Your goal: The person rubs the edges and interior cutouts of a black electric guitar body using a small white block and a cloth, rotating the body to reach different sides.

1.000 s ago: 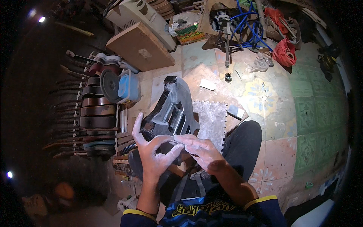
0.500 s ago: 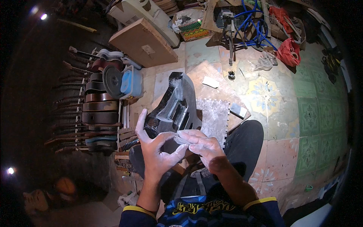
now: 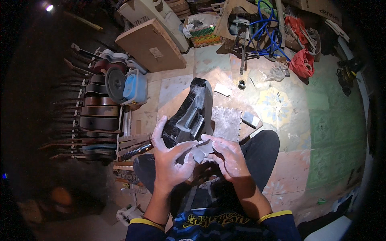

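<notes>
A: What did each hand have hold of?
B: The powder-dusted left hand (image 3: 171,162) had its thumb and a finger pinched closed on a thin, grey, bent sheet (image 3: 197,154), with another finger raised apart. The powder-dusted right hand (image 3: 230,158) gripped the sheet's other side, fingers bent and nearly together.
A: And where was that sheet?
B: Between the hands, just on the near side of a glossy black, curved, dust-streaked piece with a long slot (image 3: 206,105). I couldn't tell whether the two touched.
A: What came next to the black piece?
B: A grey, powdery mat with a toothed edge (image 3: 225,126), just to its right. Past that, on the same side, lay a small, dark-and-pale rectangular block (image 3: 250,119).
A: Farther out?
B: A flat white scrap (image 3: 222,89) was near the black piece's far end, to the right. To its left stood a translucent, blue-tinted plastic container (image 3: 139,90) and a dark grey round lid (image 3: 116,85). Beyond it, on the left, leaned a flat brown box (image 3: 140,50); well beyond, on the right, was a crumpled red bag (image 3: 300,67).
</notes>
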The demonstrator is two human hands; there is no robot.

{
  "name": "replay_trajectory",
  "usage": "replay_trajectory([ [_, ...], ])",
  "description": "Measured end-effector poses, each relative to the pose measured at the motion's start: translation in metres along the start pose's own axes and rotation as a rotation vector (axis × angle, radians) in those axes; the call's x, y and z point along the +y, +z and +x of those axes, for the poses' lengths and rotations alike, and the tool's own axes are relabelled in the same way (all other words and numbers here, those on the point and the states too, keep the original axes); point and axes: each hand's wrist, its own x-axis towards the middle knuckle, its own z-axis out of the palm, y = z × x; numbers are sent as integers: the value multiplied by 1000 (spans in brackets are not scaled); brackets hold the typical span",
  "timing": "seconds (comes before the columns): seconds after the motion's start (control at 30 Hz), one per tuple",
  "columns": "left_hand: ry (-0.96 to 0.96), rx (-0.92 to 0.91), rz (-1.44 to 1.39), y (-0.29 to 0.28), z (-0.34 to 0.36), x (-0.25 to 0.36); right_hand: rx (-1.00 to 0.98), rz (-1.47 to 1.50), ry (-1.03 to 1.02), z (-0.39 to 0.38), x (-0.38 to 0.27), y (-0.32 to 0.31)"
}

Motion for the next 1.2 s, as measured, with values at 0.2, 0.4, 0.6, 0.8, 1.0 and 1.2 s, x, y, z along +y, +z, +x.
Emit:
replay_trajectory([
  [0.2, 7, 4, -71, -12, -7, -13, 67, 10, -34, -3, 8, 11],
  [0.4, -7, 21, -132, -21, -16, -30, 148, 4, -100, -1, 18, 28],
  [0.6, 24, 37, -236, -26, -17, -41, 326, -353, -277, 9, 39, 25],
  [0.8, 6, -24, -220, -30, -20, -41, 282, -593, -285, 3, 38, 26],
  [1.0, -30, -54, -230, -29, -20, -46, 35, -244, -163, -6, 37, 31],
  [1.2, -48, -46, -201, -30, -17, -45, 59, -430, -178, -11, 41, 24],
])
